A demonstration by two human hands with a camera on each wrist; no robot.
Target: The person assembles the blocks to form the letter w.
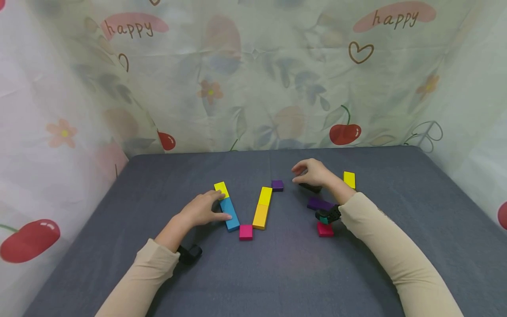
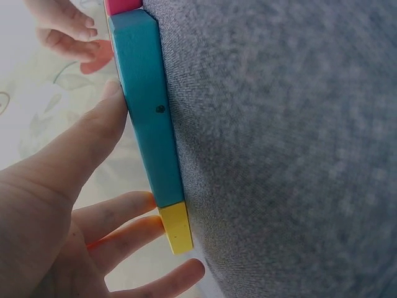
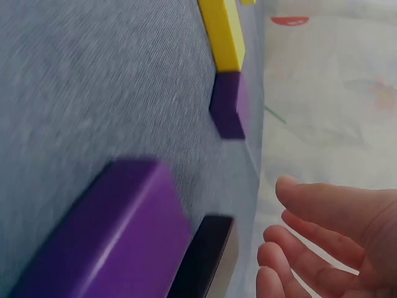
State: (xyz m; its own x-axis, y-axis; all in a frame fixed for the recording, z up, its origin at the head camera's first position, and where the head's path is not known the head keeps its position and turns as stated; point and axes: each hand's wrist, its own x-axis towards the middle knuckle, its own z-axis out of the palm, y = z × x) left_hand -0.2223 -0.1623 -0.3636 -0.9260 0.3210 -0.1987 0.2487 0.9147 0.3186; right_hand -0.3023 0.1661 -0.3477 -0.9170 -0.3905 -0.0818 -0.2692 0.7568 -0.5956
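My left hand (image 1: 200, 209) rests at the left arm of a V-shaped row of blocks. Its thumb lies against the blue block (image 2: 146, 112), and its spread fingers reach the yellow block (image 2: 177, 228) at the far end. A pink block (image 1: 246, 232) sits at the bottom of the V. The other arm is an orange block (image 1: 260, 217) and a yellow block (image 1: 265, 196), with a small purple block (image 1: 277, 186) at its top corner. With fingers loosely bent and holding nothing, my right hand (image 1: 313, 171) hovers over a black block (image 3: 206, 254).
Right of the V lie a longer purple block (image 1: 318, 203), a red block (image 1: 325, 230), a green block (image 1: 324, 220) partly behind the wrist camera, and another yellow block (image 1: 349, 179) by the right forearm. A patterned curtain (image 1: 253, 79) stands behind the grey-covered table (image 1: 277, 277).
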